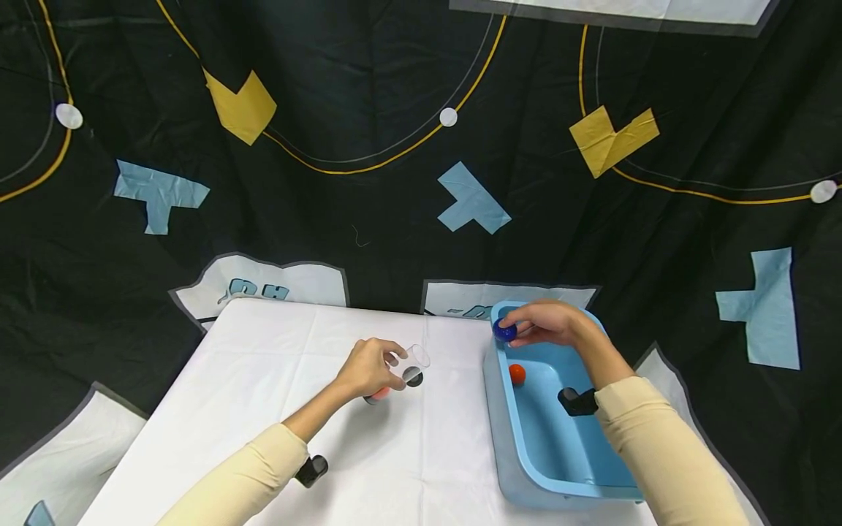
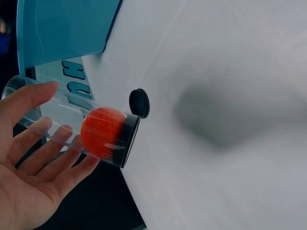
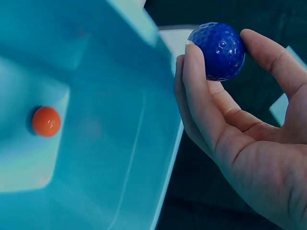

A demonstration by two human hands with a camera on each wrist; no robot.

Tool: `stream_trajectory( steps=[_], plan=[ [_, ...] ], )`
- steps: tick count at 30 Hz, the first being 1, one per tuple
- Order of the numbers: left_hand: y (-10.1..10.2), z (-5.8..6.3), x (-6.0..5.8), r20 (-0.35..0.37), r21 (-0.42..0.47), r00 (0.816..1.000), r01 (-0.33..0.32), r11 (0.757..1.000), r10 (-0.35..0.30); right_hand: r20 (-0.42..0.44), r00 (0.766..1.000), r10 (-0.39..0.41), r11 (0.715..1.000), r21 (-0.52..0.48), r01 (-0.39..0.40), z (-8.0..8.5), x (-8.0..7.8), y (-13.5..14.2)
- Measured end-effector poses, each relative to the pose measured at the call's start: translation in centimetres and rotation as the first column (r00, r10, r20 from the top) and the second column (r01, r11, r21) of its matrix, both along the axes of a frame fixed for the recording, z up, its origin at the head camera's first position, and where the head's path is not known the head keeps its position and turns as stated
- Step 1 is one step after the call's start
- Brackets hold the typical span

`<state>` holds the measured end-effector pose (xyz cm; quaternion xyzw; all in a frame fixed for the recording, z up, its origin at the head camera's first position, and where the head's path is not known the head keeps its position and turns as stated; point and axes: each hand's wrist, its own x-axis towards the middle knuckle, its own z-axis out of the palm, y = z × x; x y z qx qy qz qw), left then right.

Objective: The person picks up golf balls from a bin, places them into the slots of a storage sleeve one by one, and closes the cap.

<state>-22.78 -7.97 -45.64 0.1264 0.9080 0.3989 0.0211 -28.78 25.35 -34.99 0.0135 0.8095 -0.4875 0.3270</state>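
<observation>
My left hand holds a clear plastic tube tilted over the white table, its rim toward the bin. Inside the tube, an orange ball sits against the black end. A round black cap lies on the table just past that end. My right hand pinches a dimpled blue golf ball between thumb and fingertips, over the far-left corner of the light blue bin. On the bin's floor rests another orange ball.
The bin stands on the right side of the white-covered table. Behind the table hangs a black cloth with blue and yellow tape pieces and drawn cords. Each wrist carries a small black camera mount.
</observation>
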Motion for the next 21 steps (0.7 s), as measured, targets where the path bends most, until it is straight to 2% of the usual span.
stream_trajectory(
  steps=[3, 6, 14, 21],
  plan=[
    [0.1, 0.1, 0.0, 0.001, -0.006, 1.000, 0.003, 1.000, -0.003, 0.000, 1.000, 0.030, 1.000, 0.006, -0.030, 0.3, -0.1, -1.3],
    [0.2, 0.2, -0.1, -0.006, -0.007, 1.000, 0.009, 1.000, -0.009, 0.008, 1.000, 0.021, 1.000, 0.014, -0.021, 0.3, -0.1, -2.7],
    [0.6, 0.3, -0.2, -0.008, 0.001, 1.000, 0.021, 1.000, -0.021, 0.010, 1.000, 0.027, 0.999, 0.037, -0.027, -0.8, 0.2, -6.3],
    [0.9, 0.2, -0.4, 0.001, 0.004, 1.000, -0.001, 1.000, 0.001, 0.017, 0.999, 0.038, 0.998, 0.051, -0.039, -1.6, 0.4, -9.1]
  ],
)
